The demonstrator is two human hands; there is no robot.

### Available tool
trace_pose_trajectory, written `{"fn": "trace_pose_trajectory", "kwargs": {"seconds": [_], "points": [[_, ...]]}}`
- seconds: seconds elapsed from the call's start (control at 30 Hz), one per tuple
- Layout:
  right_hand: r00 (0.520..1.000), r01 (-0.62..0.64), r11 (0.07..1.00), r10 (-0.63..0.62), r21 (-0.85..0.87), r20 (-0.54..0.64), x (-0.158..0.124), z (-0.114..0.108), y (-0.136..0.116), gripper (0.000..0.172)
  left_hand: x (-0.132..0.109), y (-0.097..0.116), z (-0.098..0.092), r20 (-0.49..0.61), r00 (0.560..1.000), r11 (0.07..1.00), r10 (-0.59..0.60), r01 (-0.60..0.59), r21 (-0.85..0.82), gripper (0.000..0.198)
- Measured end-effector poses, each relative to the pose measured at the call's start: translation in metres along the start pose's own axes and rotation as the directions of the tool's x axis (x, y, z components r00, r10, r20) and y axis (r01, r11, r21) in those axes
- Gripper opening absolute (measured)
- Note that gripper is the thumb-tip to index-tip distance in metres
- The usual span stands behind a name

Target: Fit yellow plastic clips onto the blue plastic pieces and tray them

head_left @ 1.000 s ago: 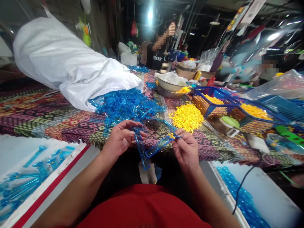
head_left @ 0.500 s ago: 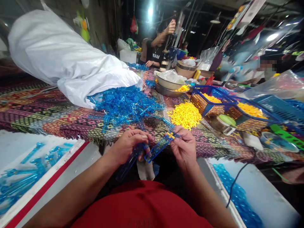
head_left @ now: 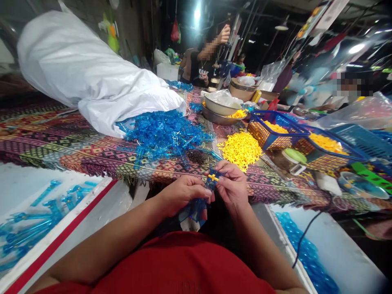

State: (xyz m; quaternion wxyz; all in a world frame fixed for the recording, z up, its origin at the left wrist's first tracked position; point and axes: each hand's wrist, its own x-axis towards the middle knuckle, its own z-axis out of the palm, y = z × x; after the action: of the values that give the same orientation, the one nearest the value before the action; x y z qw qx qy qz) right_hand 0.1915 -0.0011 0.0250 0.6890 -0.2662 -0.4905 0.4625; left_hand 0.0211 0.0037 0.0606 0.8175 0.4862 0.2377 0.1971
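Observation:
My left hand [head_left: 186,193] is closed around clear blue plastic pieces [head_left: 197,208], held low in front of my red shirt. The thumb and fingers of my right hand [head_left: 232,185] pinch the upper end of the blue plastic, where a small yellow cross-shaped piece [head_left: 213,178] sits. Both hands are close together at the table's front edge. Beyond them are a pile of loose blue plastic parts [head_left: 167,132], a small heap of dark beads or screws [head_left: 196,156] and a heap of small yellow pieces [head_left: 241,150]. My fingers hide much of the held plastic.
A white sack [head_left: 92,65] lies left of the blue pile. Blue baskets [head_left: 269,141] of yellow parts and metal bowls [head_left: 217,116] stand at right. White bins with blue parts flank me, left [head_left: 101,216] and right [head_left: 346,249]. A co-worker [head_left: 200,65] sits across.
My left hand has moved right and up, bringing its blue piece against the one in my right hand. The view has shifted slightly.

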Motion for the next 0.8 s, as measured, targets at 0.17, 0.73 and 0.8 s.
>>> {"fn": "trace_pose_trajectory", "kwargs": {"seconds": [0.17,0.73,0.8], "points": [[0.991,-0.101,0.995,0.099,-0.013,-0.092,-0.004,0.004,0.001,0.023,0.001,0.003,-0.004,-0.19,0.972,0.987,0.141,-0.153,-0.05,0.019],[0.786,-0.588,0.807,0.585,-0.053,0.197,-0.042,0.057,0.024,0.019,0.008,0.005,-0.015,-0.641,0.61,0.805,0.467,-0.593,0.023,0.021],[0.789,-0.584,0.81,0.583,-0.058,0.196,-0.043,0.054,0.026,0.019,0.008,0.004,-0.016,-0.638,0.622,0.806,0.455,-0.592,-0.001,0.021]]}}
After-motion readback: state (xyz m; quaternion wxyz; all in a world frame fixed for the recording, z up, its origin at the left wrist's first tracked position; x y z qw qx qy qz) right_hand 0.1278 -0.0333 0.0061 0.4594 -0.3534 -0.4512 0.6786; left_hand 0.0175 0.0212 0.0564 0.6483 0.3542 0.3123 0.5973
